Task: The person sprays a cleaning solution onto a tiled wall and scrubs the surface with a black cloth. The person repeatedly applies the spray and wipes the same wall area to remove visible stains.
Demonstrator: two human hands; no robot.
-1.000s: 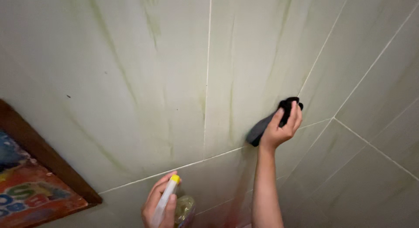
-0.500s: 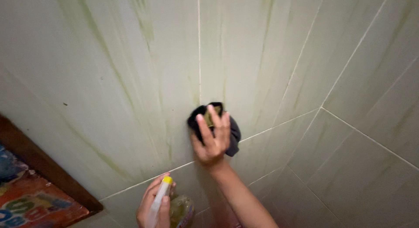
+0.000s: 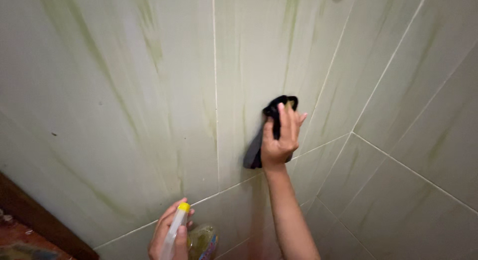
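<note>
Count: one dark cloth (image 3: 258, 149), one spray bottle (image 3: 175, 234), two hands, one tiled wall (image 3: 124, 101).

Cloth is pinned flat to the wall under the right hand (image 3: 280, 140), bunched black above the fingertips and hanging as a grey tail below the palm, to the left of the wrist. Right hand is spread open over it, fingers up, pressing rather than fisting.

Left hand (image 3: 167, 236) sits lower and to the left of the right forearm, closed around the neck of the spray bottle. Bottle has a pale trigger head with a yellow tip, pointing up toward the wall; clear body with yellowish liquid shows just right of that hand (label partly cut off by the frame edge).

Wall: pale tiles with green streaks running down, white grout lines; one vertical line runs just left of the right hand. Dark wooden edge (image 3: 40, 220) far left of the left hand, at bottom corner.

Versus half a second back: cloth and right hand have shifted right and slightly up along the wall, now past the vertical grout line. Left hand and bottle hold roughly the same low position. One second back the cloth was further right still.
</note>
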